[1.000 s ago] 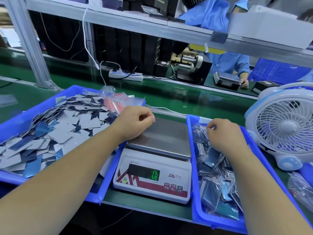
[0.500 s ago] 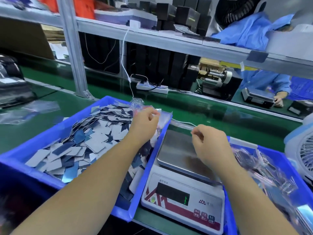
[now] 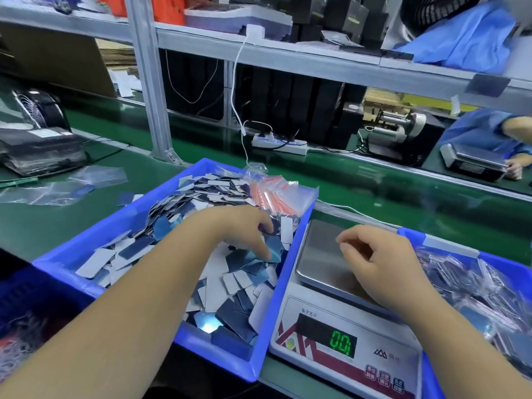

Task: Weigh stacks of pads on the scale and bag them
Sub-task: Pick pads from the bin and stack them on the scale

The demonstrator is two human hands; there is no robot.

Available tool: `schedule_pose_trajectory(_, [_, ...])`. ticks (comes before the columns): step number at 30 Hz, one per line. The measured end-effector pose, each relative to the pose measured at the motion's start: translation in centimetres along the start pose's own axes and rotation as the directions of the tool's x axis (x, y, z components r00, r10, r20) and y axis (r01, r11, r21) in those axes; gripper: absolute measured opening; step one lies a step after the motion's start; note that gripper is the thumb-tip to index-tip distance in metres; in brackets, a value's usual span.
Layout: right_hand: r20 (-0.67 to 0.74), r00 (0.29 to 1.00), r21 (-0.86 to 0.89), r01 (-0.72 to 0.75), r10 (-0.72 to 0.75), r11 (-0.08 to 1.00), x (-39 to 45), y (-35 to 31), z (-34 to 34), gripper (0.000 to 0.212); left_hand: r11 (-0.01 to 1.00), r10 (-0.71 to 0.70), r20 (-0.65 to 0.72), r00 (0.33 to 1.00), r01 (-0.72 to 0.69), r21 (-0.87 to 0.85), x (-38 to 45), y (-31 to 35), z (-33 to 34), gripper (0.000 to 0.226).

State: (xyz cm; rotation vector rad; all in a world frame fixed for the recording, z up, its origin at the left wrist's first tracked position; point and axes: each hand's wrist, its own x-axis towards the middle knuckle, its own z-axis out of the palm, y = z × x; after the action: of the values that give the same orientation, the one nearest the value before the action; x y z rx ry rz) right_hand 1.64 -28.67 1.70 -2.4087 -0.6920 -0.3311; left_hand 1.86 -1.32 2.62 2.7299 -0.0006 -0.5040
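Note:
A blue tray [image 3: 121,226] at the left holds a heap of loose white and blue pads [image 3: 172,214]. A bundle of clear zip bags with red strips [image 3: 273,194] lies at its far corner. My left hand [image 3: 239,228] reaches down into the heap, its fingers stretched out and touching pads near the tray's right wall. The white scale [image 3: 374,355] stands to the right, its steel platter [image 3: 319,254] bare and its green display [image 3: 342,342] showing zero. My right hand [image 3: 371,254] hovers over the platter, fingers loosely curled, nothing visible in it. Bagged pads [image 3: 475,289] fill a second blue tray [image 3: 411,236] at the right.
A green conveyor belt [image 3: 374,182] runs behind the trays. An aluminium post [image 3: 149,82], a white power strip [image 3: 279,144] and its cable stand at the back. Loose clear bags [image 3: 57,188] lie on the belt at the left. Another person works at a second scale [image 3: 472,159] far right.
My left hand went from beside the scale platter into the left tray and down onto the pads. My right hand left the right tray and now hangs over the platter. The view swung left.

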Motion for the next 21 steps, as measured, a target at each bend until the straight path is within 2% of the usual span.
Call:
schedule_pose_trajectory(3, [-0.008,1.0,0.014,0.014,-0.014,1.0,-0.1,-0.2,-0.1,0.02,0.996,0.024,0.064,0.998,-0.03,0.08,-0.4,-0.2,-0.1,0.083])
schedule_pose_trajectory(8, [-0.003,1.0,0.042,0.027,-0.027,0.999,-0.2,-0.1,-0.3,0.029,0.994,-0.059,0.059,0.997,0.053,0.097,0.0,0.1,0.0,0.099])
schedule_pose_trajectory(15, [-0.02,0.999,0.058,0.049,-0.048,0.997,-0.2,0.3,-0.6,0.038,0.992,-0.113,-0.023,0.993,0.114,0.046,0.6,0.1,0.2,0.085])
schedule_pose_trajectory(21, [-0.07,0.997,0.103,0.034,-0.027,0.994,-0.1,0.9,-0.6,0.031,0.994,-0.105,-0.095,0.99,0.107,0.022,0.6,-0.3,0.3,0.079])
